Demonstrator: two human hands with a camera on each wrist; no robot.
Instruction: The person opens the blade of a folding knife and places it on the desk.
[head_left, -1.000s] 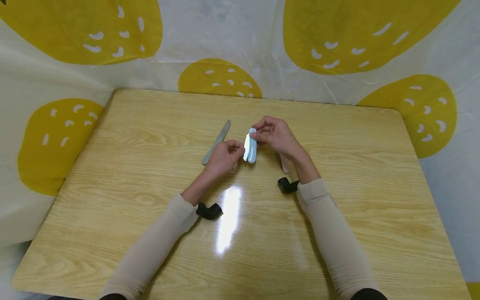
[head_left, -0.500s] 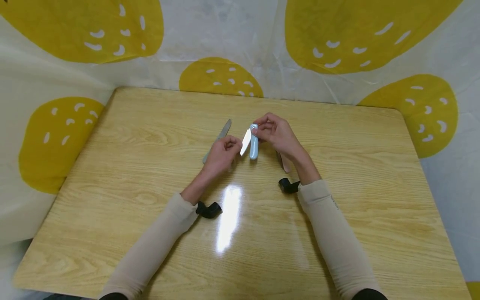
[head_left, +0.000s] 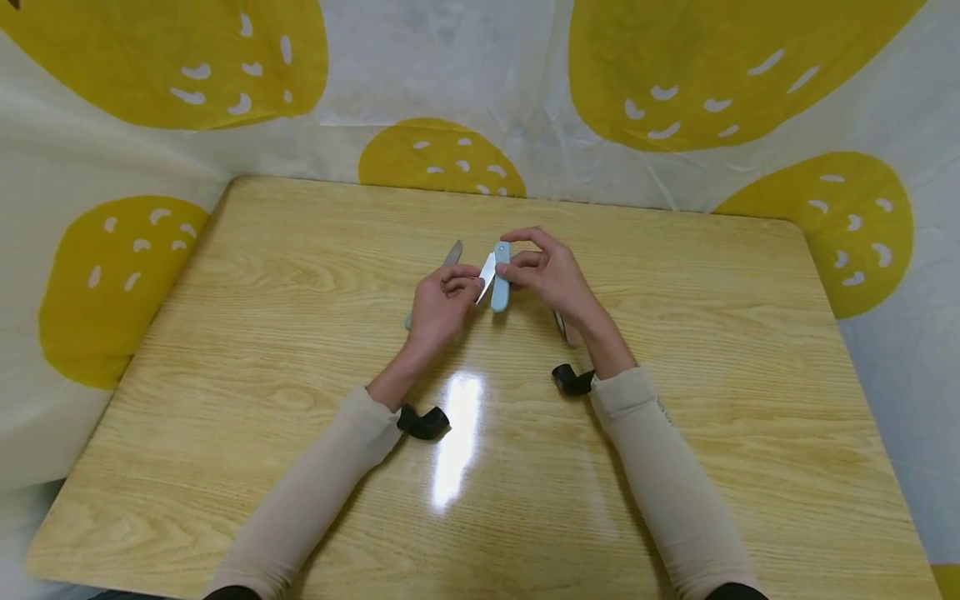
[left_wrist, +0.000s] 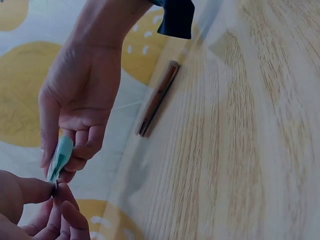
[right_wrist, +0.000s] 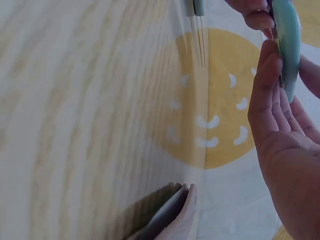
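Note:
A folding knife with a light blue handle (head_left: 501, 287) is held up over the table in the head view, its shiny blade (head_left: 486, 273) swung partway out at a narrow angle. My right hand (head_left: 551, 271) grips the handle near the pivot end, thumb in front and fingers behind. From the other side, my left hand (head_left: 442, 304) pinches the blade between thumb and fingertips. The left wrist view shows the handle (left_wrist: 62, 152) edge-on between both hands. In the right wrist view the handle (right_wrist: 288, 45) lies along my right fingers.
A grey-green knife (head_left: 453, 252) lies on the wooden table (head_left: 300, 350), partly hidden behind my left hand. Near my right wrist lies a folding knife with a pinkish-brown handle (left_wrist: 159, 100). Black camera mounts (head_left: 423, 422) sit on both wrists. A patterned curtain (head_left: 442, 158) rises behind the table.
The blade has swung farther out from the handle than one second ago. The knife has risen slightly and turned, and my left fingers have moved farther up along the blade.

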